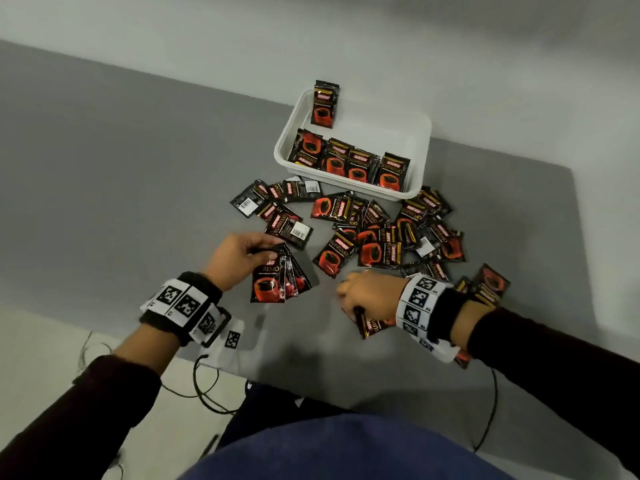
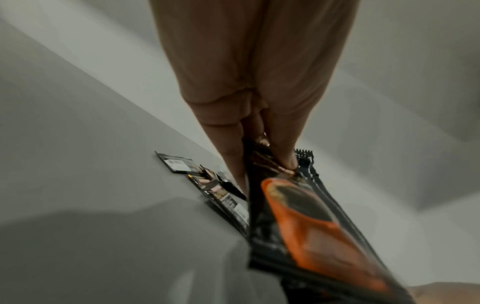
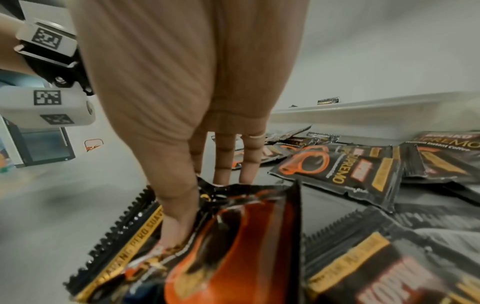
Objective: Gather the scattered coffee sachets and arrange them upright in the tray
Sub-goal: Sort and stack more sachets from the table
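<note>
My left hand pinches the top of a fanned stack of black and red coffee sachets, thumb and fingers clamped on the stack in the left wrist view. My right hand grips a sachet near the table's front; the right wrist view shows thumb and fingers on that sachet. Loose sachets lie scattered before the white tray. Inside the tray, several sachets stand along the near wall and one at the far corner.
The grey table meets a pale wall at the back. One sachet lies to the right beyond my right wrist. Black cables hang off the front edge by my lap. The tray rim shows behind more sachets.
</note>
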The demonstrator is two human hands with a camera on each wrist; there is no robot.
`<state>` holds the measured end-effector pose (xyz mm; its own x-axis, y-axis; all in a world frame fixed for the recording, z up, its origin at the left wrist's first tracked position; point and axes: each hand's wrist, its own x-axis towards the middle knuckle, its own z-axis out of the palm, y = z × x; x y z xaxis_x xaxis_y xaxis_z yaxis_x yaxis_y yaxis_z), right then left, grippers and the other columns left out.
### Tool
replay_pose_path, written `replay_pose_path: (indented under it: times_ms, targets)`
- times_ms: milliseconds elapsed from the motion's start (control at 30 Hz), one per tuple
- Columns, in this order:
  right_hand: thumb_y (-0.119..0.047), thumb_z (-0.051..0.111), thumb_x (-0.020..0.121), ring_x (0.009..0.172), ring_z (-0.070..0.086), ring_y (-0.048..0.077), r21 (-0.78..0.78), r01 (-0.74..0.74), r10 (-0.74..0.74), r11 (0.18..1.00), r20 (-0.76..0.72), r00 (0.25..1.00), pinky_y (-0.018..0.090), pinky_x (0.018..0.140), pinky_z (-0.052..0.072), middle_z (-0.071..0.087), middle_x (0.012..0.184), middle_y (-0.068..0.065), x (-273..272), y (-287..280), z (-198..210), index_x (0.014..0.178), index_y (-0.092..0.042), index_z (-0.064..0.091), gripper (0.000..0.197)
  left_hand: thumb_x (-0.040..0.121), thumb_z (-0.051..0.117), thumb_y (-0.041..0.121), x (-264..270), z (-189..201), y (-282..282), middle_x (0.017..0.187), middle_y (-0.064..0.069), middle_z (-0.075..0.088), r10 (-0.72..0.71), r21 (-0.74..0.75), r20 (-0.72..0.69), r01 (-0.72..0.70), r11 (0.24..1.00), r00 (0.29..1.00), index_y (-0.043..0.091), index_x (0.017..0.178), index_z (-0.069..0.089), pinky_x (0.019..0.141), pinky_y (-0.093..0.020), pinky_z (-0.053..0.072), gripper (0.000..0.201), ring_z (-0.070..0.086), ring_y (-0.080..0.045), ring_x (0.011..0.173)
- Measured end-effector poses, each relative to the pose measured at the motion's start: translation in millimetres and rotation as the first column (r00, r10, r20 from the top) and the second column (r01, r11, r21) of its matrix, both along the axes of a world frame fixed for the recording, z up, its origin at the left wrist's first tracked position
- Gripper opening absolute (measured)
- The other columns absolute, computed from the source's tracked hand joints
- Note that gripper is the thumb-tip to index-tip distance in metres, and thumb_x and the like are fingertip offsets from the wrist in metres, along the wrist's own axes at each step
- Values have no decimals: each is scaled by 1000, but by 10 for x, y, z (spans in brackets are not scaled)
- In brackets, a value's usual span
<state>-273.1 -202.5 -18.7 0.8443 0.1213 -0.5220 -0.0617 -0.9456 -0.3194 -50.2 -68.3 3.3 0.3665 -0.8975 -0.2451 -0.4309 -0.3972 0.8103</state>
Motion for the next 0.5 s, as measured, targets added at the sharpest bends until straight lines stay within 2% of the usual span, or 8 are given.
replay_pose_path:
  times_ms: [100,167,233,300,367,433,500]
  targets:
    - [-3,59,78,99,48,21,15,79,-78,997,-56,995,32,82,41,54,100,-1,32,-21,-25,86,-18,69,19,84,63,9,67,7,88,90,11,64,-22,13,-15,22,1000,1000,19,110,64,62,1,43,28,57,9,76]
    - [-1,61,78,97,53,21,113,241,-236,964,-59,970,27,80,42,51,100,-3,64,-44,11,88,-14,68,17,84,63,10,130,49,108,90,11,63,-50,17,5,50,999,999,20,109,64,63,-2,44,27,56,6,78]
    - [-2,64,78,96,54,15,215,416,-424,884,-6,905,25,84,43,51,99,-6,120,-76,71,88,-14,65,16,85,63,13,200,115,116,88,13,63,-96,20,23,95,995,995,26,105,63,67,-9,44,24,58,2,79]
    - [-4,67,77,91,54,6,341,570,-627,747,76,776,23,84,42,54,93,-12,199,-89,118,86,-18,62,17,85,63,14,253,180,127,87,16,64,-150,10,24,149,989,988,34,100,60,69,-13,45,25,60,2,81]
    - [-6,72,75,89,57,4,477,666,-797,573,133,590,25,85,45,59,89,-12,308,-32,168,83,-20,57,22,83,65,13,271,225,128,92,16,66,-196,-17,-17,196,980,980,36,99,61,75,-13,46,28,61,3,86]
    - [-6,75,72,84,59,-5,609,683,-908,403,173,382,18,81,47,60,84,-14,436,87,190,80,-26,51,33,82,66,11,248,229,119,93,16,66,-250,-62,-10,249,967,968,34,96,63,79,-16,47,28,62,1,87]
    - [-5,79,67,80,59,-12,710,653,-964,263,174,200,8,75,46,61,81,-16,584,233,174,80,-31,49,41,81,66,6,210,185,102,96,11,62,-300,-105,66,305,946,952,25,90,67,80,-19,46,21,59,-3,88]
